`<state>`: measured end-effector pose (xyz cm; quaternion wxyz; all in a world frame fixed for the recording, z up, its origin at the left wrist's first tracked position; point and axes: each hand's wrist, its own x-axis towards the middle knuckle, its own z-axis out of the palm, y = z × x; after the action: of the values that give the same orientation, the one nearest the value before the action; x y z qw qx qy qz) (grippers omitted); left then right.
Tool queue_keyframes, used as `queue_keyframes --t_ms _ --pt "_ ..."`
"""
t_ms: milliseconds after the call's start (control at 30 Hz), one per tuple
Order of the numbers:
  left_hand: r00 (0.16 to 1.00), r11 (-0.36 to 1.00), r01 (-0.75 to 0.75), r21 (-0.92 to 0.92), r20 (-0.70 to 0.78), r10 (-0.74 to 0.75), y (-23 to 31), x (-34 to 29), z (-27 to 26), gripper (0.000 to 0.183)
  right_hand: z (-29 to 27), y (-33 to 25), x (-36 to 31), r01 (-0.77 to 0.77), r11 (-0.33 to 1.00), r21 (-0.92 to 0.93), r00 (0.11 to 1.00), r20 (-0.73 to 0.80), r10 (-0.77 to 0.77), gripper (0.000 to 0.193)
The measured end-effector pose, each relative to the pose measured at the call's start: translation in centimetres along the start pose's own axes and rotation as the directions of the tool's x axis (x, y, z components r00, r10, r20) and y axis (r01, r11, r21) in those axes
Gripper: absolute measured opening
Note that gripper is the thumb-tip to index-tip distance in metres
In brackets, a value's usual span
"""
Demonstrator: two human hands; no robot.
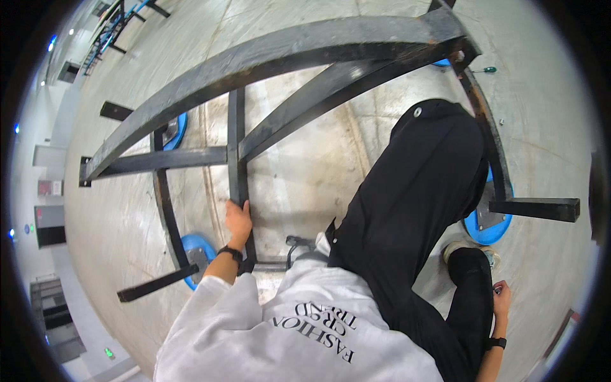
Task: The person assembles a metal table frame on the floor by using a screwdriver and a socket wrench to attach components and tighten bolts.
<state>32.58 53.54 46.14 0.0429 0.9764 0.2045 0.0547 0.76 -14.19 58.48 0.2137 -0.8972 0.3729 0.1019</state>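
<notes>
A large black metal frame [273,51] with blue round seats under it stands upside down in front of me. My left hand [238,223] is wrapped round one of its upright-running bars [237,178], left of centre. At the lower right, my right hand [501,298] is closed beside my leg, off the frame. Something small and shiny shows at its fingers, too small to name. The blue seats nearest me lie by the left side [198,251] and the right side [487,219] of the frame, dark plates on their undersides.
On the floor beyond the frame's right bar lies a green-handled screwdriver [489,69]. A small metal piece [501,121] rests nearer. Square leg ends stick out at left [156,283] and right [538,209]. More blue-and-black furniture [114,32] stands far left.
</notes>
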Motion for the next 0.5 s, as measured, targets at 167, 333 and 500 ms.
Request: queue_keyframes --t_ms 167,333,500 --pt "0.999 0.999 -0.037 -0.003 0.025 0.037 -1.1 4.7 0.1 0.047 0.1 1.2 0.2 -0.014 0.998 -0.059 0.999 0.03 0.016 0.013" --pt "0.99 0.992 -0.124 -0.002 0.072 0.124 2.5 5.2 3.0 0.047 -0.5 9.1 -2.2 0.038 0.981 -0.188 0.99 -0.126 -0.063 0.011" --pt "0.94 0.86 -0.265 0.435 0.317 0.129 -1.1 9.2 0.0 0.068 0.3 -1.5 1.4 0.038 0.993 -0.108 0.994 -0.094 -0.048 0.021"
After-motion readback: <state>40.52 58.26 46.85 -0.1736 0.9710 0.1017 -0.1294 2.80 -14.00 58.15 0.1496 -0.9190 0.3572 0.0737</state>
